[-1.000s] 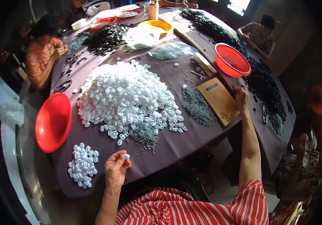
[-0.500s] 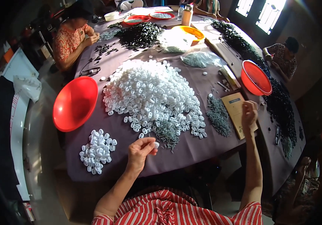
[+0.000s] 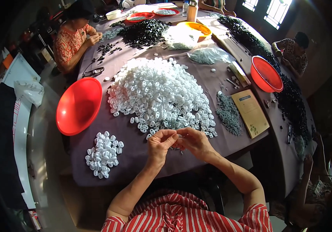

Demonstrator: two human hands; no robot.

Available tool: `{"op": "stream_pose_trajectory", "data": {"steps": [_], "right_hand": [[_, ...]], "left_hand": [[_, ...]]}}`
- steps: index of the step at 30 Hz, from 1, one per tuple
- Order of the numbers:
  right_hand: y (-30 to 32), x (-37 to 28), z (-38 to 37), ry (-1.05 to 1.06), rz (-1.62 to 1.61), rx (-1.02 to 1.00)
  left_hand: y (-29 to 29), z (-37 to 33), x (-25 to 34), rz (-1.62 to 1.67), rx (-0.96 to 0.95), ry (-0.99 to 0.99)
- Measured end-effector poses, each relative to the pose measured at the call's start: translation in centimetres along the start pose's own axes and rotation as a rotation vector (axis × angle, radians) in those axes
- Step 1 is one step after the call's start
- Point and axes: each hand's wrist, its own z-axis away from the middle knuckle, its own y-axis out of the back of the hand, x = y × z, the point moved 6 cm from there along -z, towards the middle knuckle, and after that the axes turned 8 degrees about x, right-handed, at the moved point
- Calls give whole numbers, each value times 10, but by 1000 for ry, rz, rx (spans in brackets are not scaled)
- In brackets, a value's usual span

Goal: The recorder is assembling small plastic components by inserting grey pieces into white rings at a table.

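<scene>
My left hand (image 3: 159,146) pinches a small white plastic piece (image 3: 179,136), mostly hidden by the fingers. My right hand (image 3: 197,144) meets it there, fingertips closed at the same piece; whatever they grip is too small to make out. Just beyond both hands rises a large heap of white oval two-holed plastic pieces (image 3: 158,85). Small grey screw-like bits (image 3: 171,123) lie at its near edge, partly covered by my hands. A smaller pile of white pieces (image 3: 103,154) sits to the left. More grey bits (image 3: 229,114) form a pile to the right.
A red bowl (image 3: 79,106) stands at the left edge, another red bowl (image 3: 266,73) at the right. A brown notebook (image 3: 251,112) lies right of the grey bits. Black parts (image 3: 144,33) are heaped farther back. Co-workers sit left (image 3: 71,46) and right (image 3: 293,54).
My right hand has come left from above the notebook to join my left hand. My left hand has risen slightly to the right, still holding the white piece.
</scene>
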Motion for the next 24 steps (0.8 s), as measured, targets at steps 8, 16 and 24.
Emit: {"op": "stream_pose_trajectory", "data": {"steps": [8,16,24], "right_hand": [[3,7,-5,-73,11,33],[29,12,-29,-224,-185,174],[84,13,-79,-339,-315,328]], "left_hand": [[-3,-2,0,-52,19,1],[25,7,20,-240,108,-120],[79,18,38,-316,236,-235]]}}
